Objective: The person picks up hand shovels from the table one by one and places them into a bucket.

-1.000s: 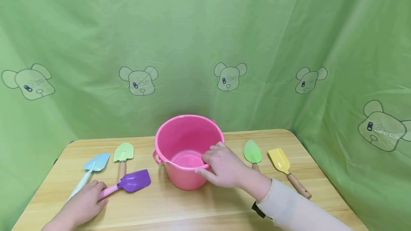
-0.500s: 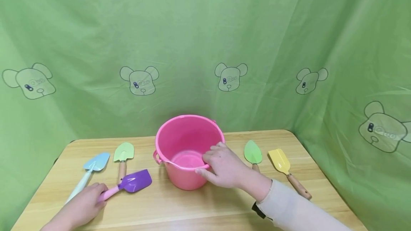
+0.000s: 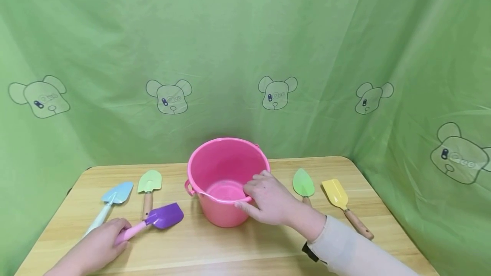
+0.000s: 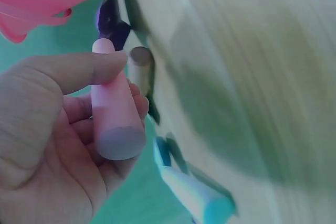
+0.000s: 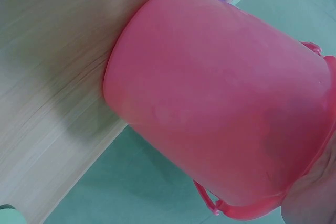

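A toy shovel with a purple blade [image 3: 166,216] and a pink handle [image 4: 116,103] is held in my left hand [image 3: 96,244], thumb and fingers around the handle. In the head view the shovel lies partly over the wooden handle of a pale green trowel [image 3: 150,181]. My right hand [image 3: 270,199] grips the near right rim of a pink bucket [image 3: 224,212], fingers inside and thumb outside. The bucket stands upright on the table, and its visible inside holds nothing. In the right wrist view the bucket's wall [image 5: 210,87] fills most of the picture.
Left of the pale green trowel lies a blue trowel [image 3: 117,193], its handle partly behind my left hand. Right of the bucket lie a green leaf-shaped trowel [image 3: 303,182] and a yellow shovel [image 3: 336,193]. Green cloth [image 3: 222,46] hangs behind the wooden table [image 3: 199,254].
My left hand has shifted the purple shovel slightly, its handle now showing a little more. The right hand keeps its grip on the bucket rim. The whole head view has drifted slightly.
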The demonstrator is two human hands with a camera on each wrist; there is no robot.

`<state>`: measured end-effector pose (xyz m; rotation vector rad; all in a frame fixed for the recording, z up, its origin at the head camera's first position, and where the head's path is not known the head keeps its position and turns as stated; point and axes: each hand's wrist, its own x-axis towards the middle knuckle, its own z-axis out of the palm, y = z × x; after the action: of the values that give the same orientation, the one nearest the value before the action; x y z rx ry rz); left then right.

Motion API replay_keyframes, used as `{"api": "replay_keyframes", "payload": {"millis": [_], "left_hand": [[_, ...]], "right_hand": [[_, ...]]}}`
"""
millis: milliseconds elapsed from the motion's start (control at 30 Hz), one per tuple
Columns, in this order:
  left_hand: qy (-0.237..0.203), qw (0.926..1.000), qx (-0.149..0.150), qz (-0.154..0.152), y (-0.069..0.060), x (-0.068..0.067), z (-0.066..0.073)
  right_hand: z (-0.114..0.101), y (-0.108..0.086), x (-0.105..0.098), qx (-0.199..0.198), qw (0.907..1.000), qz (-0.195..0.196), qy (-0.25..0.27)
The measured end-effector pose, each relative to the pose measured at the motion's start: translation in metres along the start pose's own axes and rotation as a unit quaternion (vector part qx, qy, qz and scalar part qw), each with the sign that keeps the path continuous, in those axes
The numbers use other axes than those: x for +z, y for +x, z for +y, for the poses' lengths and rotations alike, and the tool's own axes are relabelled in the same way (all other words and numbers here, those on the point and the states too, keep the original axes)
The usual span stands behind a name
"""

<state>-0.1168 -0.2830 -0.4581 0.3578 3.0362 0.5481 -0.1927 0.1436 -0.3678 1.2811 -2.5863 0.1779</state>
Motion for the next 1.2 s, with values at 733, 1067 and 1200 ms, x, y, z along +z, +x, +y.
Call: {"api": "replay_keyframes", "payload": {"millis": [733, 1067, 1200], "left_hand": [[-0.020, 0.9989, 0.034, 0.024, 0.009, -0.038, 0.041], [-0.015, 0.9982, 0.055, 0.018, 0.017, -0.051, 0.048], [-0.022, 0.9974, 0.066, 0.020, 0.019, -0.055, 0.053]], "right_hand": [[0.000, -0.001, 0.001, -0.006, 0.9999, 0.008, 0.002], [0.001, -0.001, 0.001, -0.001, 1.0000, 0.000, 0.003], [0.001, -0.001, 0.001, 0.000, 1.0000, 0.000, 0.004]]}}
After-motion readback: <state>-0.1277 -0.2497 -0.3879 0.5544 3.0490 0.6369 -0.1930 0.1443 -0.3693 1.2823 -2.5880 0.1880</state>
